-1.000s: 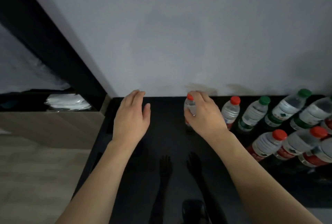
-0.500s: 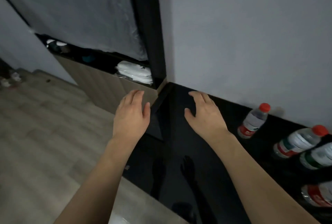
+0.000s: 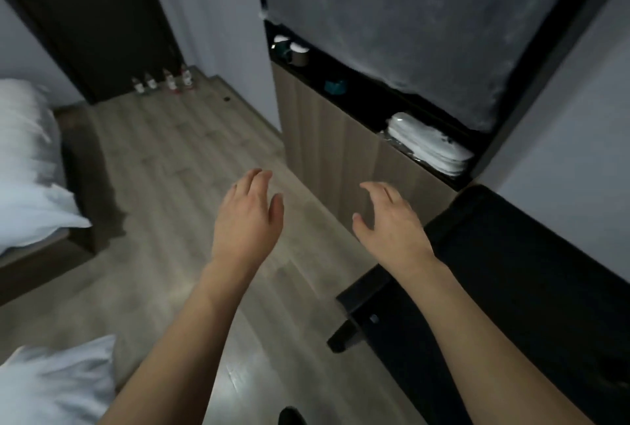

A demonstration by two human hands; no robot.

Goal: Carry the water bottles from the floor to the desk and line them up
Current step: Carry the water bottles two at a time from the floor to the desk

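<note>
Four water bottles (image 3: 163, 81) stand upright on the wooden floor (image 3: 163, 169) at the foot of the dark door (image 3: 92, 15), far ahead and to your left, well apart from both hands. They run in a short row along the door, caps up. Your left hand (image 3: 247, 220) is the nearer one, fingers loosely extended, holding nothing. Your right hand (image 3: 392, 223) hangs empty too, fingers slightly curled, just beside the corner of the black desk (image 3: 528, 254). White bedding (image 3: 30, 159) lies off to your left, so the way to the bottles looks open
</note>
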